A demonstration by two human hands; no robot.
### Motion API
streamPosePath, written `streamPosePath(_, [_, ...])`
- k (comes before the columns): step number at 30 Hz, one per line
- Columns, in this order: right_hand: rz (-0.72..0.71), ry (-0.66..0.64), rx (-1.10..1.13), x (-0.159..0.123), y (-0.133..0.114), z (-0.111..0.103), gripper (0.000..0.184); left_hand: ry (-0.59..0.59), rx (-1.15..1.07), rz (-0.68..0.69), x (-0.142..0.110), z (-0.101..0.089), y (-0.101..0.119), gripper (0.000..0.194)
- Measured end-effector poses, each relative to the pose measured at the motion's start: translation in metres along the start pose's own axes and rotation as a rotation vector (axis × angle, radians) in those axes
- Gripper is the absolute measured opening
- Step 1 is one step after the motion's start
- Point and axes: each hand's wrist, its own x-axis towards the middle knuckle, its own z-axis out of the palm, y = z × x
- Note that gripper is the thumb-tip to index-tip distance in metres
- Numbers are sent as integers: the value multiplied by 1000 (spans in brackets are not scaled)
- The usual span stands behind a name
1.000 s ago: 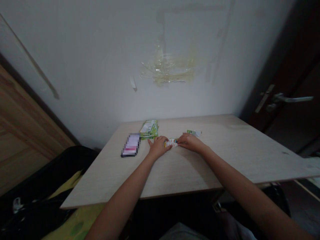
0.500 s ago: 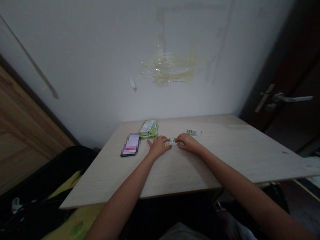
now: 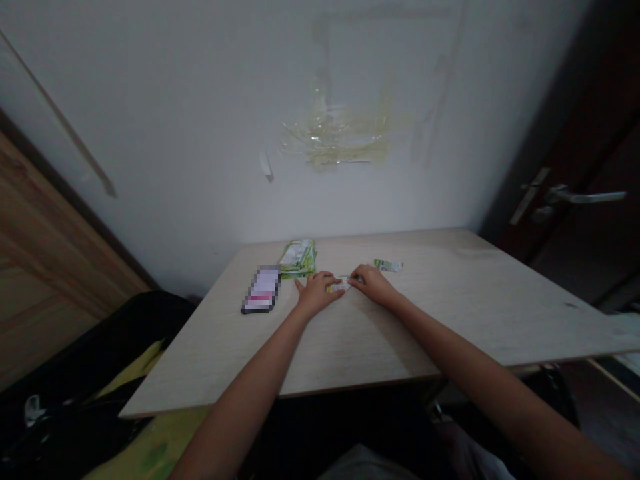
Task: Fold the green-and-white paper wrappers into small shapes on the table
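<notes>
A small white packet (image 3: 339, 287) with green and yellow print lies on the table between my two hands. My left hand (image 3: 317, 293) is closed on its left end, with the fingers over the far edge and the thumb at the near edge. Bent fingers of my right hand (image 3: 374, 284) pinch the right end and hide part of it. Behind my right hand lies a narrow green-and-white folded packet (image 3: 389, 265). A stack of green-and-white packets (image 3: 299, 257) sits beyond my left hand.
Left of my hands a phone (image 3: 261, 289) with a blurred-out screen lies on the pale wooden table (image 3: 345, 353). The table's far edge meets a white wall (image 3: 200, 133) with old tape (image 3: 345, 137) on it. A dark door with a metal handle (image 3: 585, 197) stands at right.
My right hand has shifted slightly left and away from me along the packet, its fingers drawn closer together. My left hand stays almost where it was.
</notes>
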Motion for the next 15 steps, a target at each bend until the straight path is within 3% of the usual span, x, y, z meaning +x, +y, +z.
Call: streamPosePath(15, [109,-22,-86,8,-4,7,27,35,-21,-28,2,4,-1,36])
